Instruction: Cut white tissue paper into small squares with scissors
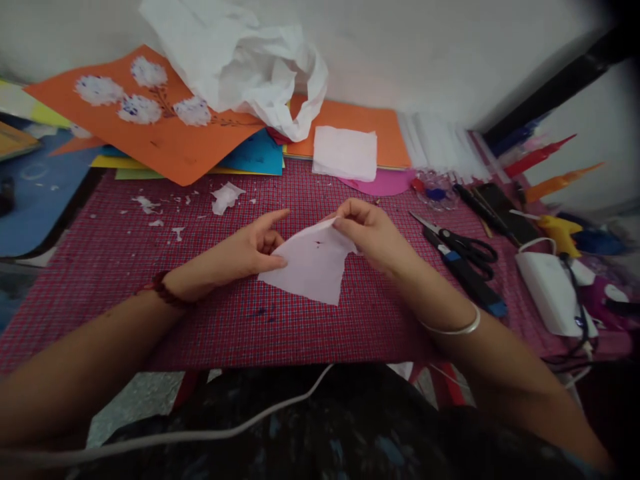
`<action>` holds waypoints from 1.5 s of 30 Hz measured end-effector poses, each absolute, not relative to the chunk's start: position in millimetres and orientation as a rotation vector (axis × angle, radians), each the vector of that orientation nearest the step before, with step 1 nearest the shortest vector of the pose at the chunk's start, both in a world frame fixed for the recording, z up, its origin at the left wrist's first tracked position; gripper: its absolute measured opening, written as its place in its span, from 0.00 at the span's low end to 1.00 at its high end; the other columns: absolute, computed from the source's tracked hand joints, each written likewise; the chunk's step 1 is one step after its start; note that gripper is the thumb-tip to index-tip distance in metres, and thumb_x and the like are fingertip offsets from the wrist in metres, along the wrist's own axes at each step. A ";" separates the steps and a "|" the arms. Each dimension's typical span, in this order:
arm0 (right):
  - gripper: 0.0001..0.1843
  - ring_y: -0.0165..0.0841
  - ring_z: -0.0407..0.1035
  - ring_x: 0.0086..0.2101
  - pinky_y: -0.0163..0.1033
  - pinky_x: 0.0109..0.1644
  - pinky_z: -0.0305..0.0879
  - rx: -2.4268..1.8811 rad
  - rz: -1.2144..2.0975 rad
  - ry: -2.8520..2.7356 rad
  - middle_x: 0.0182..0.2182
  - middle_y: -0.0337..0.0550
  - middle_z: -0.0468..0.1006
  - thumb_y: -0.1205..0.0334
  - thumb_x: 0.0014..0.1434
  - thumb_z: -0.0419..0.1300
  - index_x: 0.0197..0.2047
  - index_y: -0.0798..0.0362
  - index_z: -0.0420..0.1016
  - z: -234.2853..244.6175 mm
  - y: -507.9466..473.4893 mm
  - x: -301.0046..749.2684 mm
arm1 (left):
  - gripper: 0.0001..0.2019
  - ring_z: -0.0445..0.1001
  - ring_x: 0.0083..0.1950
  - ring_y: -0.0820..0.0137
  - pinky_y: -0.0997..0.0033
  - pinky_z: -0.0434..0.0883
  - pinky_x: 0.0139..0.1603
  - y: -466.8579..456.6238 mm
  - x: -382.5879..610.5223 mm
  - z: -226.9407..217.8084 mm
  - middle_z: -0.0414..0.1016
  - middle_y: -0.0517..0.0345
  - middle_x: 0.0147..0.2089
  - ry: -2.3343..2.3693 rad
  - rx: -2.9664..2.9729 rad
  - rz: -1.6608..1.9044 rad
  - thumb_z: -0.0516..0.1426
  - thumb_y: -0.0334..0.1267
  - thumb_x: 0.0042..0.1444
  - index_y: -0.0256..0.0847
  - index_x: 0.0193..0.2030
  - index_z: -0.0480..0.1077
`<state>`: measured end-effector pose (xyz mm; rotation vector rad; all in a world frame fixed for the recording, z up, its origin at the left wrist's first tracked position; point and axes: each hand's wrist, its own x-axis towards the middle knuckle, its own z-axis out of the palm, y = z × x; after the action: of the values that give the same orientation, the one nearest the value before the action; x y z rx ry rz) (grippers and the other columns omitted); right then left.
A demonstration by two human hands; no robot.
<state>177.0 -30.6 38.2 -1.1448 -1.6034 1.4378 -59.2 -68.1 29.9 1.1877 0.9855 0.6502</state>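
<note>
A thin white sheet of tissue paper (313,267) is held just over the checked tablecloth, with a small dark mark near its upper edge. My left hand (255,250) grips its left corner between thumb and curled fingers, the index finger pointing outward. At the upper right edge, my right hand (363,230) pinches the same sheet between thumb and fingertips. Torn white paper scraps (227,198) lie beyond my left hand. A pair of scissors (463,245) and a dark cutter with blue parts (465,280) rest to the right of my right hand.
Behind, an orange sheet with white paper flowers (195,150) leans on coloured papers, beside a crumpled white bag (220,60). A stack of white tissue squares (345,153) sits at the back. On the right are a white box with cables (553,293) and a yellow glue gun (560,232).
</note>
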 end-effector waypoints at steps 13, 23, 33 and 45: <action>0.11 0.29 0.63 0.24 0.36 0.28 0.61 -1.118 1.841 -0.993 0.22 0.34 0.68 0.61 0.48 0.66 0.27 0.49 0.65 46.4 -45.0 212.3 | 0.09 0.75 0.35 0.69 0.71 0.73 0.37 -73.0 -50.0 45.9 0.79 0.55 0.35 0.965 0.933 0.908 0.60 0.39 0.57 0.39 0.42 0.76; 0.09 0.25 0.59 0.20 0.33 0.22 0.52 -1.421 1.849 -1.022 0.22 0.32 0.68 0.61 0.50 0.65 0.32 0.51 0.68 31.2 -94.2 235.6 | 0.16 0.79 0.31 0.67 0.66 0.78 0.32 -117.5 -35.8 34.0 0.80 0.54 0.36 1.074 0.597 0.723 0.55 0.42 0.65 0.40 0.58 0.66; 0.21 0.27 0.61 0.23 0.33 0.26 0.56 -1.319 1.795 -1.424 0.25 0.30 0.67 0.59 0.60 0.58 0.57 0.47 0.65 28.6 -113.9 254.0 | 0.22 0.69 0.24 0.77 0.78 0.68 0.24 -149.9 -24.6 39.2 0.75 0.63 0.30 1.171 1.023 0.611 0.65 0.37 0.52 0.45 0.55 0.72; 0.17 0.30 0.65 0.32 0.37 0.35 0.63 -1.211 1.714 -1.632 0.35 0.39 0.74 0.60 0.60 0.58 0.52 0.51 0.74 25.2 -117.8 259.2 | 0.27 0.78 0.44 0.63 0.65 0.77 0.39 -129.1 -15.6 40.2 0.77 0.48 0.51 1.265 0.919 0.904 0.56 0.44 0.62 0.46 0.67 0.58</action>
<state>259.2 -117.8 25.2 -1.2111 -1.6320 1.7136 -15.6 -129.1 40.2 0.9188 1.2654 0.9036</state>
